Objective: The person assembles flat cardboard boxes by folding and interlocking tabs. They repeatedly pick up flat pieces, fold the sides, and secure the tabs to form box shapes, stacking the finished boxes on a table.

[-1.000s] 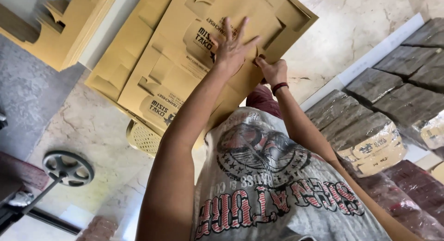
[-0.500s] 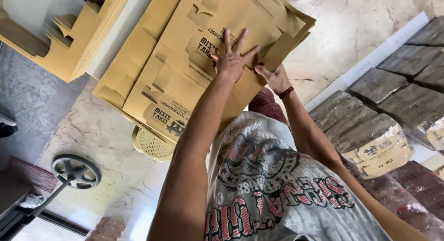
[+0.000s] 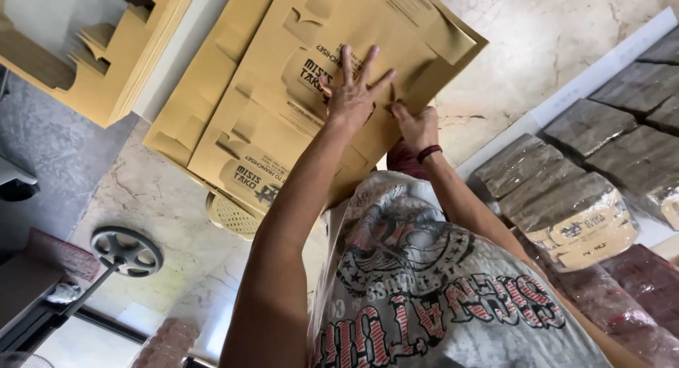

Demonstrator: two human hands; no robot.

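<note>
My left hand (image 3: pixel 351 92) lies flat with fingers spread on the top tan cardboard carton blank (image 3: pixel 283 113), which has dark print and cut flaps. My right hand (image 3: pixel 417 125), with a dark band on its wrist, grips the near edge of the same blank just to the right of the left hand. The blank lies tilted on a stack of similar flat blanks (image 3: pixel 194 106). My grey printed shirt (image 3: pixel 438 283) fills the bottom of the view.
A second stack of cardboard blanks (image 3: pixel 106 57) lies at the upper left. Wrapped brown bundles (image 3: pixel 566 198) sit in rows at the right beside a white strip (image 3: pixel 601 71). A pale perforated basket (image 3: pixel 233 216) shows under the stack. A dark wheel (image 3: pixel 127 251) stands on the marble floor (image 3: pixel 163 191).
Both hands have stayed on the top blank. The blank and my left hand have shifted slightly lower in view, and the stacks at the left show more.
</note>
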